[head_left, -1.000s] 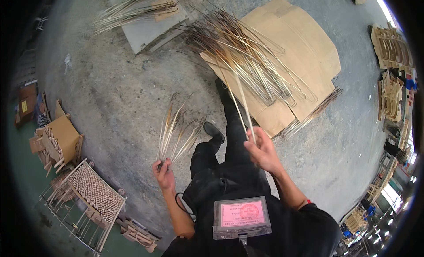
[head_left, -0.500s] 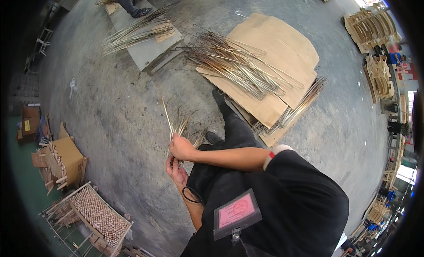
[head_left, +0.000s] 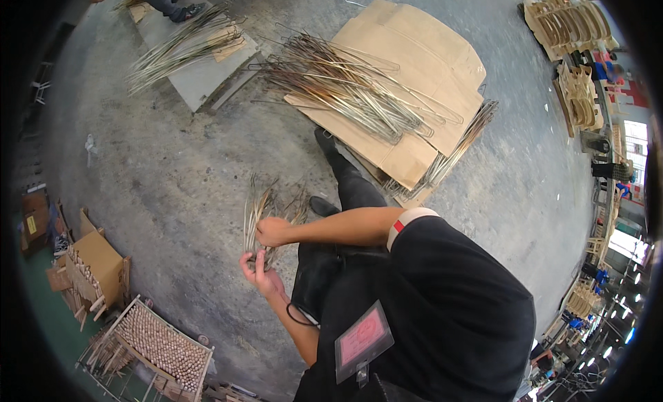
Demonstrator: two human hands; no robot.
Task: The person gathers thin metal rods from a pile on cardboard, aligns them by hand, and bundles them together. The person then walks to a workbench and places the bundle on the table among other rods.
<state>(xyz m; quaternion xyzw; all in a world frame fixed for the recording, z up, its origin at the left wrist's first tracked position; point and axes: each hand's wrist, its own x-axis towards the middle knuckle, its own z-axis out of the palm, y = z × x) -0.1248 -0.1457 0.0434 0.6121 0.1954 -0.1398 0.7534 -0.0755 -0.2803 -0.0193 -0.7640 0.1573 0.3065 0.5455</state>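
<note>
My right hand (head_left: 274, 231) is closed in a fist at the side of a bundle of thin wire rods (head_left: 253, 212), whose tips fan out above it. Just below, my left hand (head_left: 260, 272) is curled around the lower part of the bundle, its fingers partly bent. The rods look pale and metallic, some of them rusty brown. More dark, thin wires (head_left: 295, 207) show beside the bundle, near my shoe; whether they belong to it I cannot tell.
Ahead, a large pile of bent wire rods (head_left: 359, 91) lies on cardboard sheets (head_left: 421, 50). Another pile (head_left: 183, 46) rests on a low grey platform (head_left: 200, 84), where a person's leg (head_left: 162, 1) shows. At left stand a cardboard box (head_left: 103, 264) and a rack of wooden sticks (head_left: 159, 343).
A rod that stuck up high from my right hand no longer stands out above the others. Both hands appear slightly farther left in view. The whole scene has shifted left and up.
</note>
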